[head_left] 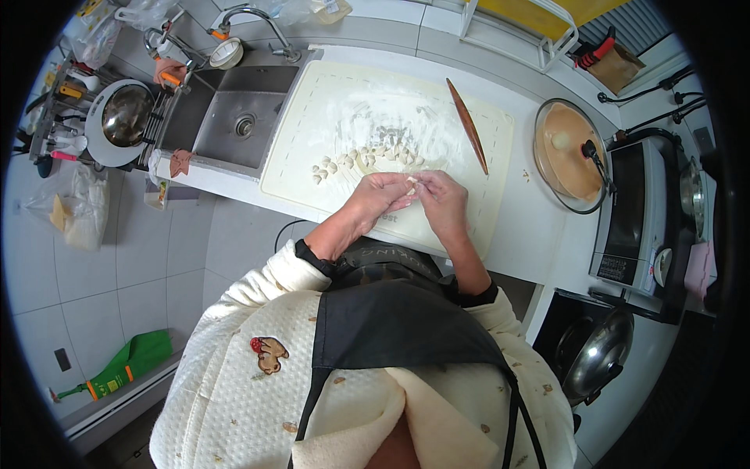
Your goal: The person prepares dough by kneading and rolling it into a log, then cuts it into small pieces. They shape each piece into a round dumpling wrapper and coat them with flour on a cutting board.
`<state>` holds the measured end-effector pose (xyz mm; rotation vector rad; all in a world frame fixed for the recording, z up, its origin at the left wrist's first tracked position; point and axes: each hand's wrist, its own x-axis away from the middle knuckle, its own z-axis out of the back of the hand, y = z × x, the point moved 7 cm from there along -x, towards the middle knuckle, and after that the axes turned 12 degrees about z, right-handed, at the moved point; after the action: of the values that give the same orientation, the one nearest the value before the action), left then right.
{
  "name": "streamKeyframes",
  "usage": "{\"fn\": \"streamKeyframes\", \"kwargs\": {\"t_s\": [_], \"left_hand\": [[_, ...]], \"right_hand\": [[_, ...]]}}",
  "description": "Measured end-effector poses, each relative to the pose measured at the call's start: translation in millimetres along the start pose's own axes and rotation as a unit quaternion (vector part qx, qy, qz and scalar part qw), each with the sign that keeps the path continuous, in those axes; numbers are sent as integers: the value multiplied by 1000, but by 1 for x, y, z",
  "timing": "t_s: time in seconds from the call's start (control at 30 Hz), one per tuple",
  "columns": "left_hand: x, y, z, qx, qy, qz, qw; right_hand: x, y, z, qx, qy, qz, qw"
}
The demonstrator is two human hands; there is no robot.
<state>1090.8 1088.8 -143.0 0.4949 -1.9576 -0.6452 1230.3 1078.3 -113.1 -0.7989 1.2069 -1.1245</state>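
Your floured, cream rectangular pastry mat (312, 156) covers the white desk (531, 234). On it, beyond your hands, lies a slim brown wooden rolling pin (467, 125), then small soft dough lumps (367, 159). At the mat's near edge, your left hand (379, 199) and right hand (443, 199) pinch one pale dough piece (411, 182) in a fingertip grip.

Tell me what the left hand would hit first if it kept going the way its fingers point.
The left hand points right, toward the right hand. Both pinch a small dough piece between them, so it would likely meet that dough, then the right hand's fingers, above the floured mat.
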Motion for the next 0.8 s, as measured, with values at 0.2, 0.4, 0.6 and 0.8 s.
{"fn": "streamKeyframes", "kwargs": {"t_s": [0.2, 0.4, 0.6, 0.8], "left_hand": [[-13, -2, 5, -12, 42, -69, 997], [-6, -4, -3, 85, -41, 15, 995], [1, 0, 5, 45, -29, 32, 998], [-13, -7, 6, 9, 30, -13, 999]], "right_hand": [[2, -9, -8, 57, 3, 79, 995], [2, -16, -6, 158, 0, 121, 980], [-1, -17, -4, 93, -24, 82, 992], [3, -6, -9, 93, -11, 44, 995]]}}
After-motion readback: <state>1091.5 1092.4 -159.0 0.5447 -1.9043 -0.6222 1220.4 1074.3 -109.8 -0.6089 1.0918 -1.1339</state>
